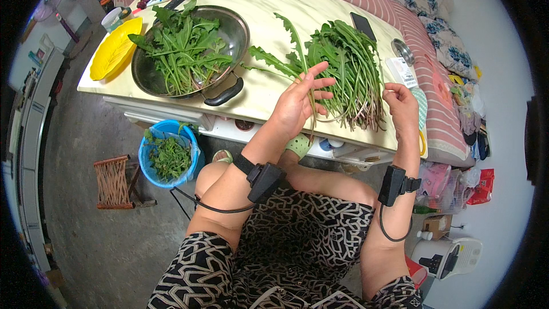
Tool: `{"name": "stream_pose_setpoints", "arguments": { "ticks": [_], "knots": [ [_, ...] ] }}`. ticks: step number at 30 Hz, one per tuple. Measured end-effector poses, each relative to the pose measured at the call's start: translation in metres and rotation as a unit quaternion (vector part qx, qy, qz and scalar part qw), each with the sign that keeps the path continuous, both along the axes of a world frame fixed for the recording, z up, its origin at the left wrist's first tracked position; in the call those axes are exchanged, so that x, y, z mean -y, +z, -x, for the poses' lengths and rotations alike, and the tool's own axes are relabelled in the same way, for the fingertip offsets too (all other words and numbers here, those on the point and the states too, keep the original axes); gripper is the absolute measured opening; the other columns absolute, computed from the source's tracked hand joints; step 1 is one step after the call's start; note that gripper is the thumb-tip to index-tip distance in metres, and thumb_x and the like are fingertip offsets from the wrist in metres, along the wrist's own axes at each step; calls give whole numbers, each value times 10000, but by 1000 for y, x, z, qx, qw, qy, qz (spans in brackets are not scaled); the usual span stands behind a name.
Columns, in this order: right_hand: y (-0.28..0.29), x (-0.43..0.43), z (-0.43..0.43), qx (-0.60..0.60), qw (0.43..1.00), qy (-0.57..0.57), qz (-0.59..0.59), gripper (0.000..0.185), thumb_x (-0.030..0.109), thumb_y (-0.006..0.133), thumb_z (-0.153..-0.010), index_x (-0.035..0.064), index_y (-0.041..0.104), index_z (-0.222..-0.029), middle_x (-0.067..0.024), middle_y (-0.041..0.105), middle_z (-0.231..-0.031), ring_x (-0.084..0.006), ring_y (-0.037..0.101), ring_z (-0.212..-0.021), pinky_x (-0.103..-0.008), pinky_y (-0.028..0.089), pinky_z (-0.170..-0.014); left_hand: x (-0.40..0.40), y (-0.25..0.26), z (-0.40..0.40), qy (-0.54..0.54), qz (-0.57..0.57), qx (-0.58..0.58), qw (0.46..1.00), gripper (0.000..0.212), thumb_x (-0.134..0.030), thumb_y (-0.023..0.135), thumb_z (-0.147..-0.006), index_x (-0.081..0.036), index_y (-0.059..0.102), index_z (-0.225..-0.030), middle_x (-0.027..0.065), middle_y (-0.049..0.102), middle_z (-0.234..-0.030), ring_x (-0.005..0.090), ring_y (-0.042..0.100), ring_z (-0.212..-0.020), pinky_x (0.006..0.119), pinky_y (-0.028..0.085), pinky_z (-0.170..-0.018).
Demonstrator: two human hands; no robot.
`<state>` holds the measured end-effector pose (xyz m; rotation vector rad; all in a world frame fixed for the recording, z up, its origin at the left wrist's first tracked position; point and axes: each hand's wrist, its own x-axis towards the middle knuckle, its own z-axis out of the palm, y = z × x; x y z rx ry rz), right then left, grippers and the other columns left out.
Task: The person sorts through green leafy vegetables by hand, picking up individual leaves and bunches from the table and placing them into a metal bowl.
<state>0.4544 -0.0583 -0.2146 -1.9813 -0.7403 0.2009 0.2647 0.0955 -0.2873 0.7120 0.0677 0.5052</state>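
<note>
My left hand (298, 101) holds a few long serrated green leaves (296, 43), probably dandelion greens, under its thumb. Their stems hang down past the palm, while the other fingers are spread. My right hand (399, 101) is at the right side of a large pile of the same greens (343, 64), its thumb and forefinger pinched on what looks like a thin green stem (381, 71). This pile lies on the marble-patterned table (266, 8), roots toward me. More greens (184, 47) fill part of a two-handled metal wok (233, 30) to the left.
A yellow leaf-shaped plate (116, 49) stands left of the wok. On the right are a dark phone (363, 26), a metal lid or dish (403, 50) and a printed packet (401, 72). Below sit a blue bucket (143, 154) holding greens and a folding stool (113, 182).
</note>
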Motion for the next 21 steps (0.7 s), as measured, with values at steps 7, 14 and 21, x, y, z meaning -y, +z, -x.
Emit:
{"name": "stream_pose_setpoints", "arguments": {
  "ticks": [7,14,21],
  "knots": [
    [-2,9,-8,23,999,15,47,136,47,637,-791,8,652,-920,17,557,-707,-54,459,-625,-206,367,-567,0,-1,-1,4,7,8,1000,456,-324,308,-1020,-89,338,-1409,76,563,-1172,127,552,-966,277,475,-780],
    [-5,11,-11,40,995,23,87,122,39,634,-783,1,653,-897,-3,573,-690,-73,491,-615,-213,393,-573,-2,-6,-4,26,-19,-9,999,425,-316,335,-1010,-92,419,-1361,32,544,-1144,84,495,-886,239,416,-756],
    [10,11,6,-15,991,7,134,118,69,640,-796,-8,654,-884,-9,594,-698,-83,506,-611,-232,412,-570,-2,-6,-4,23,24,10,999,407,-304,342,-1009,-99,417,-1354,30,534,-1148,104,498,-916,258,423,-774]
  ]
}}
